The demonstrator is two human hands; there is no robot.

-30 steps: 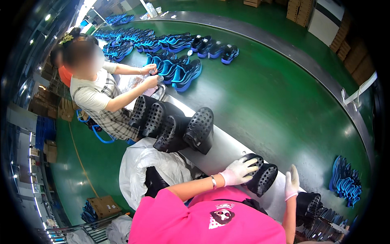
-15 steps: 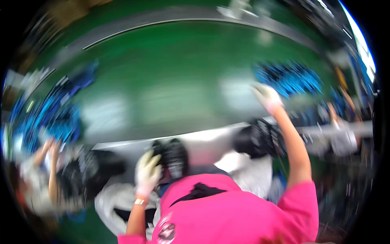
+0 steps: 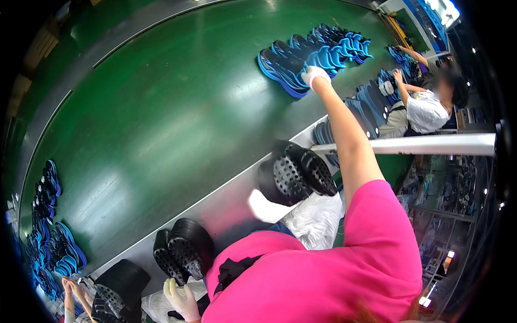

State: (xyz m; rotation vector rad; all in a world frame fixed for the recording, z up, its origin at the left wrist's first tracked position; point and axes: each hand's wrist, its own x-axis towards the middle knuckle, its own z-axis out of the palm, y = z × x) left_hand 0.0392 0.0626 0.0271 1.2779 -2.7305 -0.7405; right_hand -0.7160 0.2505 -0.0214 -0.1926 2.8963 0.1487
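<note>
My right arm stretches far out over the green table point(image 3: 177, 124). My gloved right hand point(image 3: 315, 77) is closed at the near edge of a blue and black shoe sole point(image 3: 281, 69), the first of a row of soles; part of its fingers is hidden against it. My left hand point(image 3: 182, 299), also in a white glove, is held low by my body with its fingers apart and nothing in them. Just beyond it, a pair of black, hole-dotted shoe-shaped pieces point(image 3: 186, 245) rests on the table's metal edge.
More black pieces point(image 3: 291, 175) stand on the edge to the right, others point(image 3: 121, 285) at lower left. Blue soles point(image 3: 67, 250) lie far left. A white rail point(image 3: 436, 144) crosses at right, near co-workers point(image 3: 428, 110). Another person's hands point(image 3: 70, 285) show at lower left.
The view has turned, and the blur is gone. My right hand has gone from beside the row of blue soles onto the nearest one. My left hand stays low, near the black pieces.
</note>
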